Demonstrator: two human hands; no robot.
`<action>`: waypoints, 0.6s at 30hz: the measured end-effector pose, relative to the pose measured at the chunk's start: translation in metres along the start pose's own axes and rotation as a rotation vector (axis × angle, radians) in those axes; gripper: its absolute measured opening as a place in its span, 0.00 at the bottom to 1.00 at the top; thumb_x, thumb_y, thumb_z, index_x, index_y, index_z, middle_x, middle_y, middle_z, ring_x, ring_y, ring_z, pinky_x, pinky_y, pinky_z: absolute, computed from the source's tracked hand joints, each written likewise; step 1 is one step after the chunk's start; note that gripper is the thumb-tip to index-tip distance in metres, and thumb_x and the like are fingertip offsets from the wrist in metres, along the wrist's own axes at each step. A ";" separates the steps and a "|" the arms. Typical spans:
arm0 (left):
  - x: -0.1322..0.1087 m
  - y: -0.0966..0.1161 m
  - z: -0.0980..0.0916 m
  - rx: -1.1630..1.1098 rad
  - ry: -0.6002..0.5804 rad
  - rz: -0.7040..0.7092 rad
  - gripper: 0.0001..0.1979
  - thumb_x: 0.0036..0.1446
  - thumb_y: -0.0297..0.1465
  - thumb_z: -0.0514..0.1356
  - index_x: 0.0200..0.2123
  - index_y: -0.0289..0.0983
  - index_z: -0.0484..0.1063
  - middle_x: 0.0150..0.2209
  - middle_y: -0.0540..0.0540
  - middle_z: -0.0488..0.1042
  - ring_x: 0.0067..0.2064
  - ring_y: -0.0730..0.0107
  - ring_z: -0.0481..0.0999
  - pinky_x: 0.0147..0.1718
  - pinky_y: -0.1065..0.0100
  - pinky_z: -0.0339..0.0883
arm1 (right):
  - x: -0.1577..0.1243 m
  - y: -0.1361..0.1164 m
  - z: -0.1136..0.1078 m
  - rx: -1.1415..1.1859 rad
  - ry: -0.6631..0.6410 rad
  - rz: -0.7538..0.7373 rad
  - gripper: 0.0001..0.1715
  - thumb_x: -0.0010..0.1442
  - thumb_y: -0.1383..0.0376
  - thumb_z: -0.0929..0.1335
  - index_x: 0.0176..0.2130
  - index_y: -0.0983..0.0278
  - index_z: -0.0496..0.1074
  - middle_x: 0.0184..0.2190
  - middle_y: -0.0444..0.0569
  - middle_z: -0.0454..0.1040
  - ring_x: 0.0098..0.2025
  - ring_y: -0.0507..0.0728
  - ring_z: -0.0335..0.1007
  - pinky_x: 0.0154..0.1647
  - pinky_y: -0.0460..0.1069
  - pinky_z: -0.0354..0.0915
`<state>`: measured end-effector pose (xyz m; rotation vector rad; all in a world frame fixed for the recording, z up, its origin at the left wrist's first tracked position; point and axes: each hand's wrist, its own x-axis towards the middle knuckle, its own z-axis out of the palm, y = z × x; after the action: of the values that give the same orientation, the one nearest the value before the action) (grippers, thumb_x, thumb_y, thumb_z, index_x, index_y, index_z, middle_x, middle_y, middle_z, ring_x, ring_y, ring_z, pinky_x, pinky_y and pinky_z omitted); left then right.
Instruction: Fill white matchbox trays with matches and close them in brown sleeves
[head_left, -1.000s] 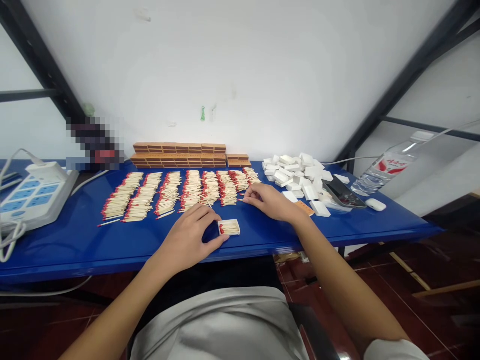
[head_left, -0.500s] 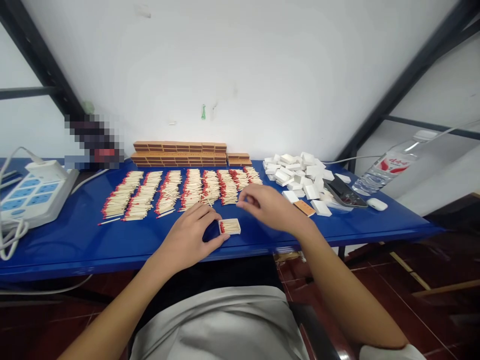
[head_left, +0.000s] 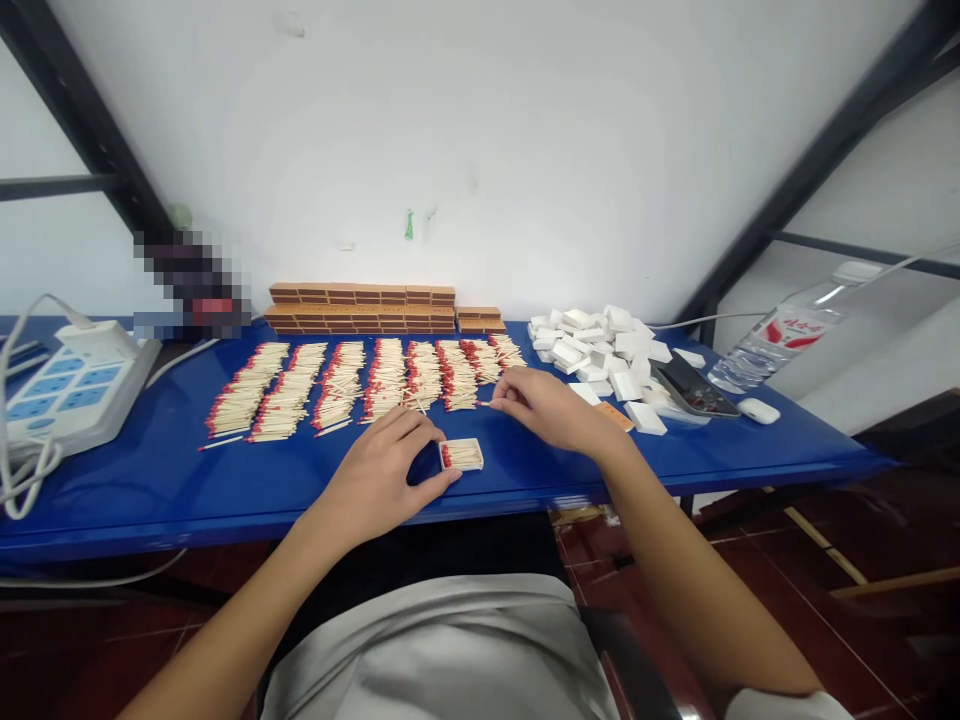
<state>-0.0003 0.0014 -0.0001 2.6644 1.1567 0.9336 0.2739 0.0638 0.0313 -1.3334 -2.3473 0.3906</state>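
Right hand (head_left: 553, 410) back at matches (head_left: 456, 372), tray (head_left: 462, 455) held

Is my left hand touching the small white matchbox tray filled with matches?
Touching. The head view shows the left hand with its thumb against the small white matchbox tray.

A blue table (head_left: 187, 490) carried a white power strip (head_left: 64, 385) at nine o'clock, stacked brown box sleeves (head_left: 360, 308) at twelve against the wall, and heaped white trays (head_left: 600, 345) at one. Toward three o'clock lay a dark phone (head_left: 694, 388), a small white oval case (head_left: 759, 411) and a red-labelled water bottle (head_left: 780, 335).
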 end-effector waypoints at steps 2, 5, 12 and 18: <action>0.001 0.001 0.000 -0.005 -0.001 0.003 0.10 0.68 0.40 0.66 0.44 0.40 0.75 0.46 0.43 0.78 0.50 0.54 0.78 0.54 0.52 0.73 | -0.013 -0.022 0.001 0.046 -0.033 -0.048 0.09 0.73 0.62 0.68 0.38 0.60 0.72 0.36 0.48 0.75 0.38 0.57 0.69 0.39 0.51 0.60; 0.002 0.002 0.000 -0.004 0.004 0.008 0.10 0.69 0.40 0.66 0.44 0.40 0.76 0.44 0.44 0.78 0.49 0.55 0.78 0.53 0.53 0.73 | -0.028 -0.051 0.009 0.058 -0.110 -0.094 0.09 0.74 0.62 0.68 0.39 0.60 0.72 0.39 0.49 0.76 0.38 0.57 0.70 0.38 0.51 0.60; 0.001 0.001 0.000 0.008 -0.005 0.015 0.09 0.69 0.39 0.65 0.44 0.40 0.74 0.46 0.43 0.77 0.50 0.55 0.77 0.54 0.53 0.72 | -0.009 -0.033 -0.003 0.082 -0.024 -0.088 0.10 0.72 0.58 0.70 0.39 0.60 0.74 0.35 0.47 0.76 0.36 0.56 0.69 0.37 0.50 0.61; 0.000 0.000 -0.001 0.003 -0.020 -0.002 0.09 0.69 0.40 0.65 0.44 0.41 0.74 0.46 0.43 0.78 0.51 0.54 0.77 0.54 0.52 0.72 | 0.034 0.054 -0.027 -0.073 0.123 0.127 0.04 0.64 0.64 0.72 0.38 0.64 0.77 0.32 0.49 0.76 0.33 0.57 0.68 0.36 0.51 0.59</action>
<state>-0.0007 0.0016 0.0009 2.6685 1.1576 0.9030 0.3117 0.1216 0.0384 -1.5019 -2.2026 0.2542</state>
